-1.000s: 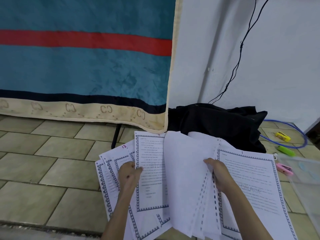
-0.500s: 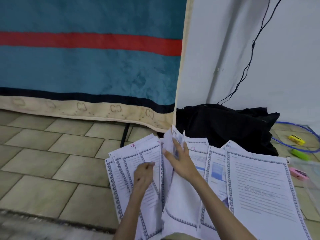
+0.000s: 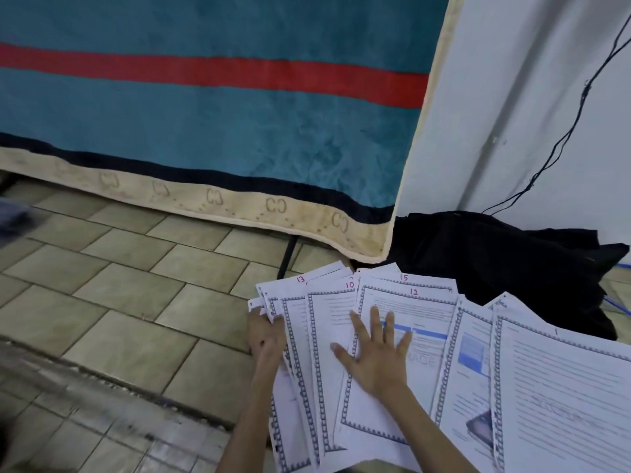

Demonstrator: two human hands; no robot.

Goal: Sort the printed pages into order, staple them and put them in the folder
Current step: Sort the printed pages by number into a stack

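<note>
Tiled floor (image 3: 129,295): sorting stage. Flat, spread right hand (image 3: 374,356) presses white bordered printed pages (image 3: 403,387); left hand (image 3: 265,337) grips the fan's edge beside it. Next: pick by number.

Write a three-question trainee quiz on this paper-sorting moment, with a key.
1. True or false: the right hand lies flat with spread fingers on the page numbered 12.
2. What does the left hand grip?
A. a stapler
B. the left edge of the fanned pages
C. the black cloth
3. Fill in: the handwritten page numbers are in ____ ink.

Key: 1 true; 2 B; 3 red.
</note>
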